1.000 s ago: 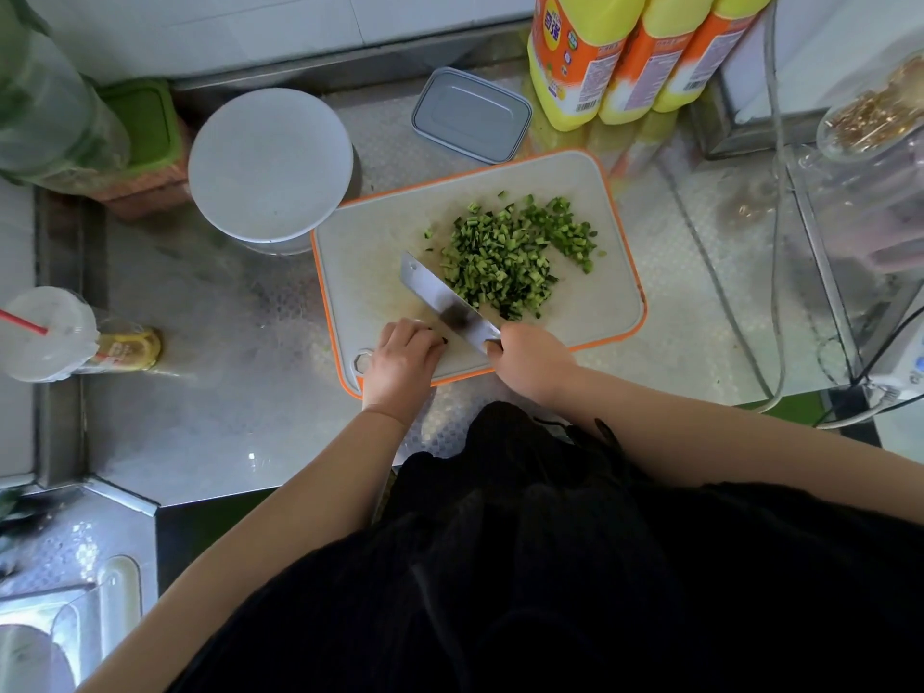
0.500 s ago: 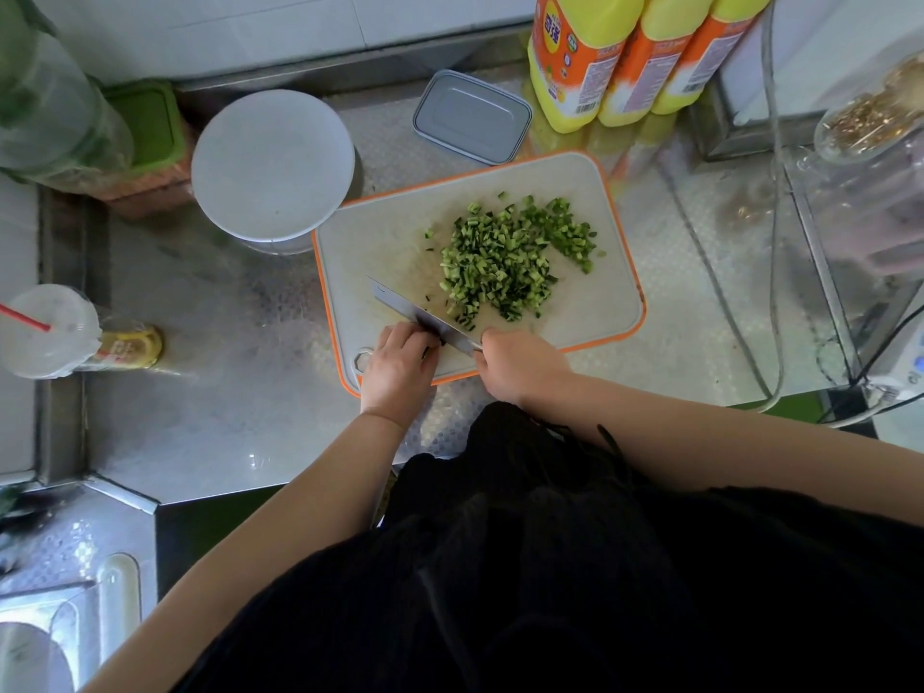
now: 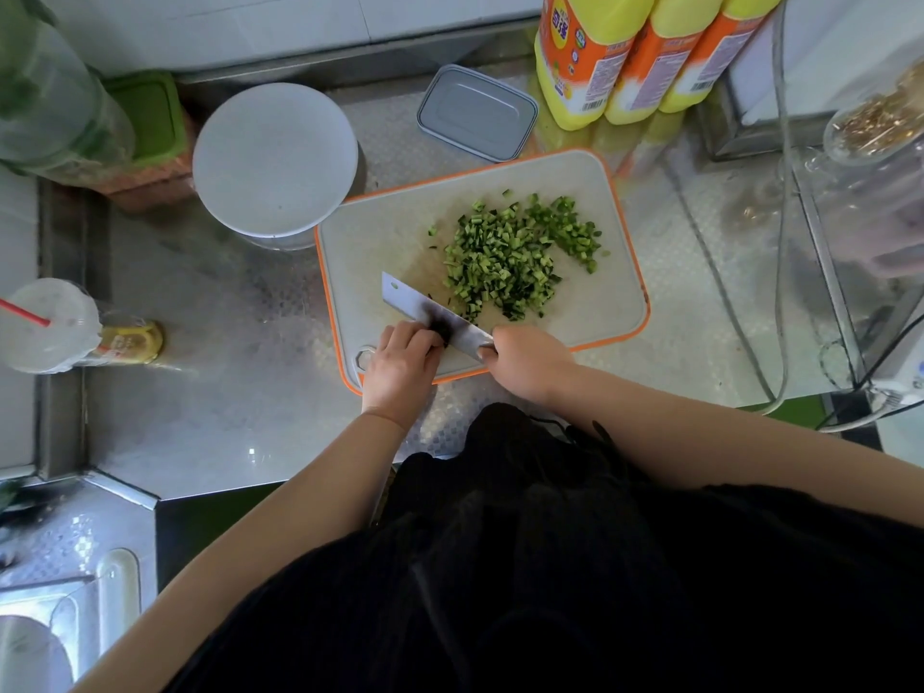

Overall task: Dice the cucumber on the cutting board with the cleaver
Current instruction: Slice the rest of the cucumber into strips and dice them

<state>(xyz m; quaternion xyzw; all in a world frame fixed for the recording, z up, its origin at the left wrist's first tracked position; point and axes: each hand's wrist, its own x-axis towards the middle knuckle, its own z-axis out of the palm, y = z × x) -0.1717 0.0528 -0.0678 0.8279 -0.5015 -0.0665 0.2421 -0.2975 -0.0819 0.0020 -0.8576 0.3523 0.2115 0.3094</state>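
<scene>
A heap of diced cucumber (image 3: 515,252) lies in the middle of the white, orange-rimmed cutting board (image 3: 600,312). My right hand (image 3: 525,360) grips the handle of the cleaver (image 3: 430,312), whose blade slants up to the left over the board's near left part. My left hand (image 3: 402,360) has its fingers curled right against the blade's near side, over a dark bit of cucumber (image 3: 441,328) that is mostly hidden beneath them.
A white round lid (image 3: 275,160) sits on a container left of the board. Behind the board are a grey lidded box (image 3: 477,112) and yellow bottles (image 3: 625,52). A cup with a red straw (image 3: 50,325) lies far left. Cables (image 3: 780,242) run along the right.
The blade dropped flat and edge-on half a second ago and now shows its broad face again, tilted up. Both hands stay at the board's near left edge.
</scene>
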